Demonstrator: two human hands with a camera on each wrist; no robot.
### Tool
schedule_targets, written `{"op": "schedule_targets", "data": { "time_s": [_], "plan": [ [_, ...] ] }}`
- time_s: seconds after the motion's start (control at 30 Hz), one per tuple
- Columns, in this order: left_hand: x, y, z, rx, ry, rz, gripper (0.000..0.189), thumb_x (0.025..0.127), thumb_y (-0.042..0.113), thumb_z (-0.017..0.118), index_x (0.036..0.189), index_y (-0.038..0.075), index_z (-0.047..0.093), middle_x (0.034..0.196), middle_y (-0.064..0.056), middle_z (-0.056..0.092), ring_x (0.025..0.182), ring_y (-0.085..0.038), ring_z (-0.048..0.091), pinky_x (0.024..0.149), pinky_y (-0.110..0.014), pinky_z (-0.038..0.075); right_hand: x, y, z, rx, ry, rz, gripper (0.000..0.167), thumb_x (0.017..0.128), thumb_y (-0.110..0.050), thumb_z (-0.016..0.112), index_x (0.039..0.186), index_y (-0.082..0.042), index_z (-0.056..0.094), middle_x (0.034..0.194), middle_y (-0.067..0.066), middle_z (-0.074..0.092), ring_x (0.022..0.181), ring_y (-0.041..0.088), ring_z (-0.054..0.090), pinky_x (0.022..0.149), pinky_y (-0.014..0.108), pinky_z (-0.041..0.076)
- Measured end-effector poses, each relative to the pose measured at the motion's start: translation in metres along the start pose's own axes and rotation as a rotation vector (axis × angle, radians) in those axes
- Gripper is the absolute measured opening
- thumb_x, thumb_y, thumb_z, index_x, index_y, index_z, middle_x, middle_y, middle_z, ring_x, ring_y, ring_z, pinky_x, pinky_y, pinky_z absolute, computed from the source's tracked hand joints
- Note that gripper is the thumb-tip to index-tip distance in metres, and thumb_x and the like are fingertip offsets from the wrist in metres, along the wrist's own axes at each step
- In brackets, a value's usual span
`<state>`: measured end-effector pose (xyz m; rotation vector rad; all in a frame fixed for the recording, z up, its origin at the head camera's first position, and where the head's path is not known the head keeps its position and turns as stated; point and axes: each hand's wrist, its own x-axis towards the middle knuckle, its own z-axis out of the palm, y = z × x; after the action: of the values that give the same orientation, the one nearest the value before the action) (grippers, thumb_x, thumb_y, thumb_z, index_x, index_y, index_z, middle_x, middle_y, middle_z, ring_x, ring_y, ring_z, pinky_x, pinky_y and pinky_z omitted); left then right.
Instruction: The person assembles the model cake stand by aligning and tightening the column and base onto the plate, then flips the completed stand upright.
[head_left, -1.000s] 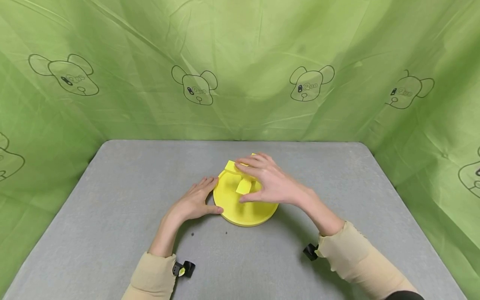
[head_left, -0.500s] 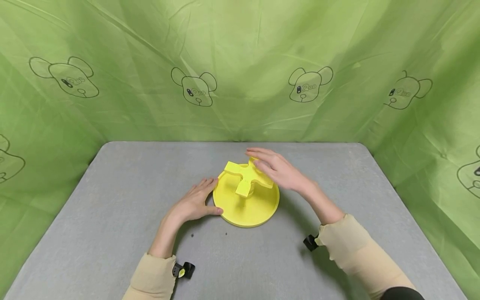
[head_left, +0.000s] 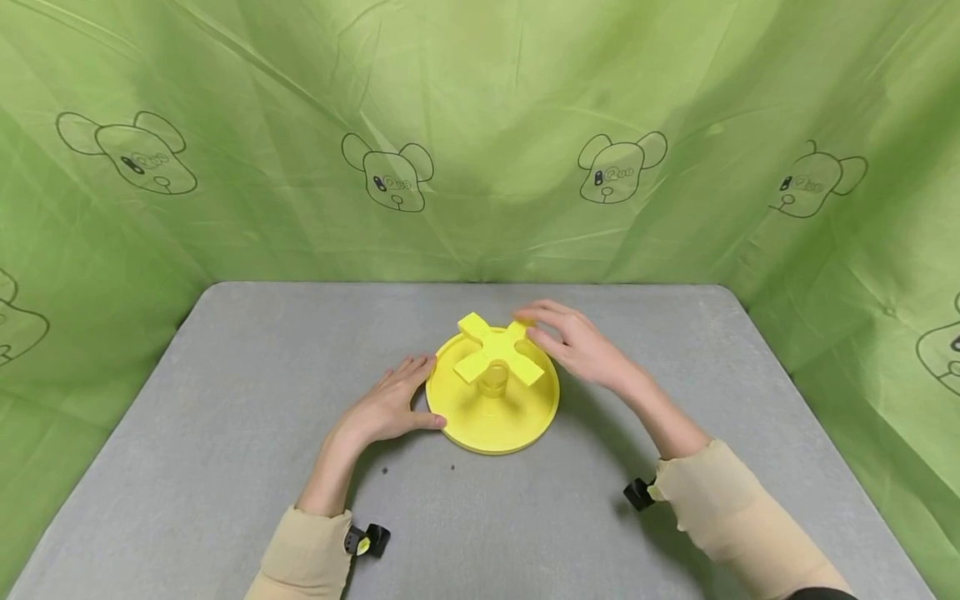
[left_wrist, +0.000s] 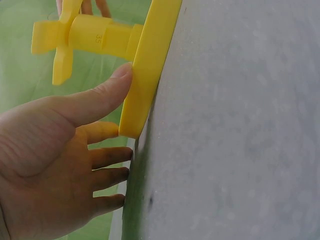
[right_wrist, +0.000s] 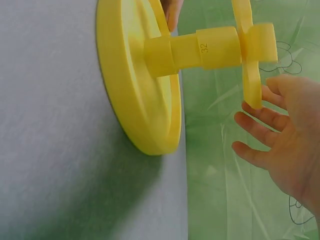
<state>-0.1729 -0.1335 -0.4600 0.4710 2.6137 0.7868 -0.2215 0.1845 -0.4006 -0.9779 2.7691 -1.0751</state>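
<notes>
A yellow round base (head_left: 487,432) with a raised rim lies on the table. From its middle stands a yellow post (right_wrist: 220,48) marked 32 on one side, topped by a yellow cross-shaped handle (head_left: 497,345). My left hand (head_left: 386,408) touches the base's left rim, the thumb (left_wrist: 107,97) on its edge and the other fingers stretched along the tabletop. At the handle's far right arm is my right hand (head_left: 576,340), its loosely bent fingers right at the arm's tip. In the right wrist view, those fingertips (right_wrist: 250,106) overlap the lower arm.
The grey table (head_left: 225,400) ends at a green curtain (head_left: 487,67) printed with bear heads, which closes the back and both sides. A couple of tiny dark specks lie in front of the base. Both sleeves carry small black devices.
The cross-shaped handle has turned on its post. My right hand has moved off its top to the far right arm, while my left hand has stayed at the base's rim.
</notes>
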Motion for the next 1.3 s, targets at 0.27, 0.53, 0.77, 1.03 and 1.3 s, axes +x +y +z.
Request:
{"op": "schedule_targets", "data": {
  "time_s": [0.27,0.53,0.77,1.03,1.3],
  "plan": [
    [-0.001,0.000,0.000,-0.009,-0.001,-0.011,0.102,0.088,0.044,0.080,0.164,0.007,0.023,0.171,-0.019,0.022,0.161,-0.040,0.013,0.133,-0.059,0.012,-0.016,0.004,-0.003,-0.010,0.027,0.013,0.034,0.105,-0.025,0.060,0.136,-0.012,0.066,0.139,0.006,0.065,0.135,0.028,0.057,0.113,0.054,0.048],
    [-0.001,0.001,0.001,-0.008,-0.003,-0.013,0.103,0.088,0.044,0.080,0.164,0.007,0.023,0.171,-0.019,0.022,0.161,-0.040,0.012,0.133,-0.060,0.012,-0.029,0.001,-0.004,-0.030,0.038,0.005,0.035,0.101,-0.025,0.067,0.134,-0.013,0.068,0.134,0.003,0.067,0.130,0.026,0.060,0.107,0.052,0.052],
    [-0.001,0.001,0.001,-0.014,-0.003,-0.020,0.102,0.088,0.044,0.080,0.164,0.007,0.023,0.172,-0.018,0.021,0.162,-0.040,0.012,0.133,-0.059,0.011,-0.037,-0.003,-0.003,-0.022,0.039,0.035,0.037,0.093,-0.028,0.078,0.128,-0.019,0.072,0.118,-0.005,0.071,0.113,0.017,0.067,0.095,0.037,0.056],
    [0.000,-0.001,0.000,-0.007,-0.001,-0.016,0.102,0.088,0.044,0.079,0.164,0.008,0.022,0.172,-0.018,0.021,0.162,-0.040,0.011,0.133,-0.059,0.011,-0.040,-0.009,0.005,-0.029,0.069,-0.028,0.041,0.082,-0.029,0.088,0.120,-0.019,0.076,0.101,-0.008,0.072,0.097,0.011,0.066,0.082,0.026,0.054],
    [-0.001,0.000,-0.001,-0.004,0.001,-0.013,0.102,0.089,0.044,0.079,0.164,0.008,0.022,0.172,-0.018,0.021,0.161,-0.040,0.012,0.133,-0.060,0.011,-0.036,-0.011,0.003,-0.004,0.100,-0.044,0.037,0.085,-0.027,0.086,0.118,-0.016,0.077,0.098,-0.006,0.072,0.094,0.013,0.067,0.076,0.025,0.055]
  ]
}}
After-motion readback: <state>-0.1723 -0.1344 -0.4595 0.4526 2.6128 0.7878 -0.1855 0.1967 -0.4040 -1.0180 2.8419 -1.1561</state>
